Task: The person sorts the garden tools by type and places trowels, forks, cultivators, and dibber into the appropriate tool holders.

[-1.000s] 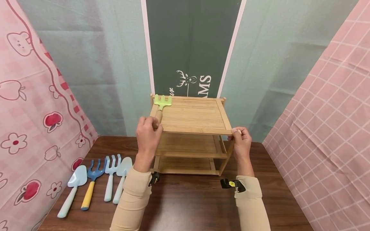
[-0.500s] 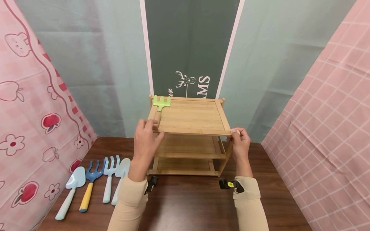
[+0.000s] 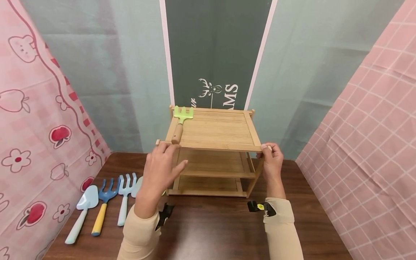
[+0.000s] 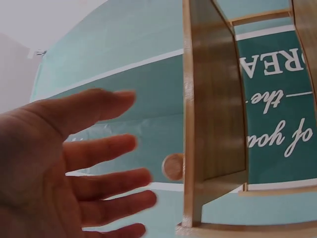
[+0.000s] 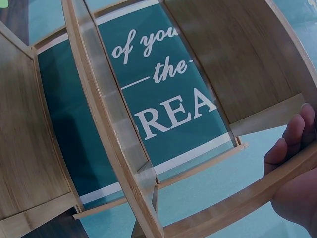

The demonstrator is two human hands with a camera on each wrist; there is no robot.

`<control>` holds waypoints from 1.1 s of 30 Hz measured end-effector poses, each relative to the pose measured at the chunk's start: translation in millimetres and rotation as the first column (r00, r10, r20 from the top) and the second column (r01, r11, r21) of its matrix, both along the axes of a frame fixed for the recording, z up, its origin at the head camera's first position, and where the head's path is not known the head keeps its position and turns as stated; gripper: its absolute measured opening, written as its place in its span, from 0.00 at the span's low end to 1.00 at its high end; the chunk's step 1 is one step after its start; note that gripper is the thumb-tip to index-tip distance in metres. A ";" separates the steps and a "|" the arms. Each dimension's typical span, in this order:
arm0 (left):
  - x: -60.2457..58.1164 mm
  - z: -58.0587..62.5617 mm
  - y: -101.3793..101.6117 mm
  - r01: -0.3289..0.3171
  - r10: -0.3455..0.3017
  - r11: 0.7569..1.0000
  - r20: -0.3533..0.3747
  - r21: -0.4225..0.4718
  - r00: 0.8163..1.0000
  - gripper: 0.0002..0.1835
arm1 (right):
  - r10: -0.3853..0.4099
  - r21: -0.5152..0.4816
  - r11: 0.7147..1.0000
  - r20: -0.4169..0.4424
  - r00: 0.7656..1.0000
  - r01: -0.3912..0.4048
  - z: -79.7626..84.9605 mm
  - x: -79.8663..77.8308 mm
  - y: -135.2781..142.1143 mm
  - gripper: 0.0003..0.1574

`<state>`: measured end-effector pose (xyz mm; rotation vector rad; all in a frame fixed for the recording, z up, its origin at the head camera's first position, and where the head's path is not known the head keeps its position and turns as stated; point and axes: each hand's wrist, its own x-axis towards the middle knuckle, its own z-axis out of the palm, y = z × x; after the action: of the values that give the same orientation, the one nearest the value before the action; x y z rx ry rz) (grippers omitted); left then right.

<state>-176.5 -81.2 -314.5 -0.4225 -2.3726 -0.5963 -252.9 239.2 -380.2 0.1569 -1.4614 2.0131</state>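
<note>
Green fork (image 3: 178,130) lying on rack (image 3: 221,130) top, handle end by front edge. Left hand (image 3: 160,168) holding nothing, fingers spread; right hand (image 3: 273,162) gripping rack corner. Risk: left fingers brushing handle, dislodging fork.

At the centre of the head view, the rack (image 3: 217,130) looks like pale wood, smooth and fine-grained with a soft satin sheen. The green fork (image 3: 181,121) on it has a glossy head, metal or plastic being hard to tell, and a matt wooden handle (image 3: 177,133). At lower left, the trowel (image 3: 90,196) has a shiny blade. The surface (image 3: 208,224) shows dark, polished wood grain. Across the top, the backdrop (image 3: 97,83) is creased matt cloth.
</note>
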 end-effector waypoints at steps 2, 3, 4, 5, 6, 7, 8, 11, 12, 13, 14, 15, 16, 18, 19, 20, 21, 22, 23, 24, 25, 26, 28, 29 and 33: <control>4.1 -0.5 -2.0 0.004 -0.002 0.999 0.062 -0.034 0.998 0.25 | 0.002 0.000 1.000 -0.003 1.000 -0.002 -0.4 -0.2 0.6 0.07; 6.4 -0.5 -3.0 0.008 -0.003 0.999 0.096 -0.049 0.995 0.26 | 0.004 0.000 1.000 -0.004 1.000 -0.004 -0.6 -0.3 0.8 0.07; 8.1 -0.8 -3.8 0.012 -0.004 0.998 0.131 -0.060 0.991 0.26 | 0.007 0.001 1.000 -0.005 1.000 -0.007 -0.6 -0.4 1.0 0.07; 10.0 -0.9 -4.6 0.018 -0.006 0.997 0.170 -0.069 0.985 0.27 | 0.008 0.001 1.000 -0.006 1.000 -0.008 -0.7 -0.5 1.3 0.07; 11.9 -0.8 -5.4 0.025 -0.008 0.997 0.210 -0.077 0.978 0.28 | 0.010 0.001 1.000 -0.006 1.000 -0.010 -0.9 -0.6 1.6 0.07; 13.5 -1.0 -6.1 0.032 -0.010 0.996 0.246 -0.083 0.969 0.29 | 0.010 0.002 1.000 -0.007 1.000 -0.010 -1.1 -0.8 1.7 0.07; 14.6 -1.2 -6.8 0.037 -0.011 0.995 0.280 -0.088 0.960 0.30 | 0.011 0.002 1.000 -0.007 1.000 -0.011 -1.2 -0.9 1.8 0.07; 16.7 -2.8 -8.9 0.051 -0.014 0.994 0.350 -0.097 0.936 0.31 | 0.008 -0.001 1.000 -0.007 1.000 -0.008 -1.7 -1.2 2.0 0.07; 17.2 -3.4 -9.6 0.055 -0.016 0.994 0.360 -0.099 0.933 0.31 | 0.007 -0.002 1.000 -0.007 1.000 -0.007 -1.8 -1.3 1.9 0.07; 17.2 -4.7 -10.3 0.058 -0.018 0.993 0.365 -0.099 0.931 0.31 | 0.007 -0.005 1.000 -0.008 1.000 -0.007 -1.8 -1.3 1.8 0.07; 17.5 -6.0 -11.0 0.059 -0.019 0.993 0.368 -0.099 0.930 0.30 | 0.006 -0.007 1.000 -0.009 1.000 -0.006 -1.8 -1.3 1.6 0.08; 17.9 -7.3 -11.8 0.058 -0.017 0.993 0.369 -0.101 0.929 0.30 | 0.005 -0.009 1.000 -0.010 1.000 -0.005 -1.7 -1.2 1.4 0.08; 18.3 -8.5 -12.6 0.057 -0.015 0.993 0.368 -0.103 0.930 0.30 | 0.005 -0.009 1.000 -0.011 1.000 -0.005 -1.6 -1.2 1.0 0.08; 18.9 -11.5 -14.0 0.052 -0.008 0.993 0.369 -0.110 0.929 0.30 | 0.004 -0.012 1.000 -0.015 1.000 -0.004 -1.1 -0.9 0.4 0.08; 19.1 -13.1 -15.0 0.050 -0.004 0.992 0.369 -0.113 0.929 0.29 | 0.004 -0.013 1.000 -0.016 1.000 -0.004 -0.7 -1.0 -0.3 0.08; 19.4 -14.4 -16.0 0.046 0.000 0.992 0.370 -0.117 0.929 0.29 | 0.003 -0.013 1.000 -0.015 1.000 -0.004 -0.3 -1.1 -0.9 0.08; 19.8 -15.8 -17.0 0.043 0.005 0.992 0.372 -0.120 0.928 0.29 | 0.004 -0.012 1.000 -0.014 1.000 -0.004 0.2 -1.3 -1.6 0.08; 20.0 -17.4 -18.1 0.042 0.007 0.991 0.373 -0.123 0.928 0.29 | 0.003 -0.011 1.000 -0.011 1.000 -0.003 0.5 -1.6 -2.2 0.08; 20.2 -19.3 -19.2 0.040 0.012 0.991 0.376 -0.129 0.927 0.29 | 0.003 -0.012 1.000 -0.009 1.000 -0.004 0.6 -1.9 -2.7 0.08; 20.6 -21.4 -20.3 0.038 0.015 0.990 0.378 -0.133 0.926 0.29 | 0.002 -0.012 1.000 -0.005 1.000 -0.002 0.4 -2.1 -3.0 0.08; 21.1 -23.5 -21.5 0.036 0.018 0.990 0.379 -0.137 0.925 0.29 | 0.001 -0.011 1.000 -0.003 1.000 -0.001 0.1 -2.0 -3.2 0.08; 21.8 -25.7 -22.5 0.035 0.021 0.990 0.381 -0.138 0.924 0.29 | -0.001 -0.011 1.000 -0.001 1.000 0.001 -0.4 -2.0 -3.2 0.08; 22.6 -30.5 -24.0 0.033 0.025 0.989 0.384 -0.144 0.923 0.29 | -0.005 -0.013 1.000 0.002 1.000 0.005 -1.7 -1.7 -2.6 0.09; 23.0 -32.8 -24.5 0.032 0.026 0.989 0.387 -0.143 0.922 0.28 | -0.007 -0.015 1.000 0.001 1.000 0.007 -2.2 -1.5 -2.2 0.09; 24.0 -40.6 -25.8 0.031 0.021 0.991 0.385 -0.127 0.923 0.27 | -0.014 -0.015 1.000 -0.001 1.000 0.014 -2.3 -1.4 -1.0 0.09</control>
<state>-152.5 -107.0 -355.1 -0.3972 -2.8013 -0.5690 -254.3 238.2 -382.5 0.1413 -1.4429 2.0117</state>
